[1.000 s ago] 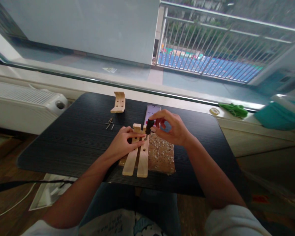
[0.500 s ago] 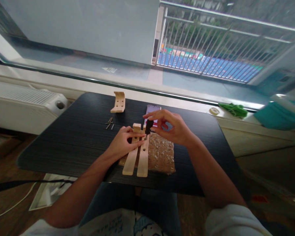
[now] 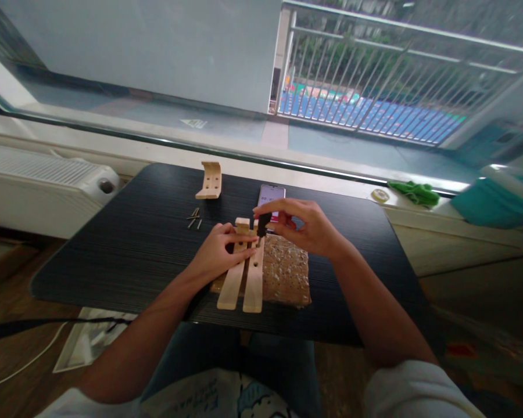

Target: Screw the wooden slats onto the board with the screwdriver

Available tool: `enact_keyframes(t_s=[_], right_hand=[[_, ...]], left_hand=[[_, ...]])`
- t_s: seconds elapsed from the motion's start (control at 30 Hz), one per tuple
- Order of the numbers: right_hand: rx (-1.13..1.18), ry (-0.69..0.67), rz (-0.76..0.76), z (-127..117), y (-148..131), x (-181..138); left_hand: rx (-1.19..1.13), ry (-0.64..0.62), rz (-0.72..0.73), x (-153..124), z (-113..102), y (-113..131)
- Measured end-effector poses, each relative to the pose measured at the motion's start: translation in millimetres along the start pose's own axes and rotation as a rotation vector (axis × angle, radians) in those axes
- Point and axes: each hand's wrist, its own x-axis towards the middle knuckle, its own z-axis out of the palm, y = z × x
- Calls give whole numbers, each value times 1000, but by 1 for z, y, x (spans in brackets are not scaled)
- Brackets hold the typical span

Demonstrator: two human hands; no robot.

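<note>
My right hand [image 3: 309,226] grips a short black-handled screwdriver [image 3: 264,223] between thumb and fingers, its shaft pointing down. The screwdriver's tip meets the right one of two pale wooden pieces [image 3: 253,290], at one of its holes; whether a screw sits there I cannot tell. My left hand [image 3: 215,255] reaches across the left wooden piece [image 3: 230,293], its fingertips pressing on the right piece beside the tip and holding it down. Both pieces lie side by side over a brown, plastic-wrapped block [image 3: 287,273].
Several loose screws [image 3: 194,218] lie on the black table [image 3: 135,249]. Behind them stands a curved wooden piece with holes [image 3: 211,181]. A phone [image 3: 271,193] lies beyond my right hand. On the windowsill are a tape roll [image 3: 379,195] and a green cloth [image 3: 414,193].
My right fingers have shifted slightly around the screwdriver handle. My left hand and the wooden pieces have stayed in place.
</note>
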Motion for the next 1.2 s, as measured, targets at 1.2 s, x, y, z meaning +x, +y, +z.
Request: enact_keyframes(t_s=[1.2], right_hand=[[10, 170, 43, 14, 10, -2]], left_hand=[[8, 8, 33, -1, 2, -5]])
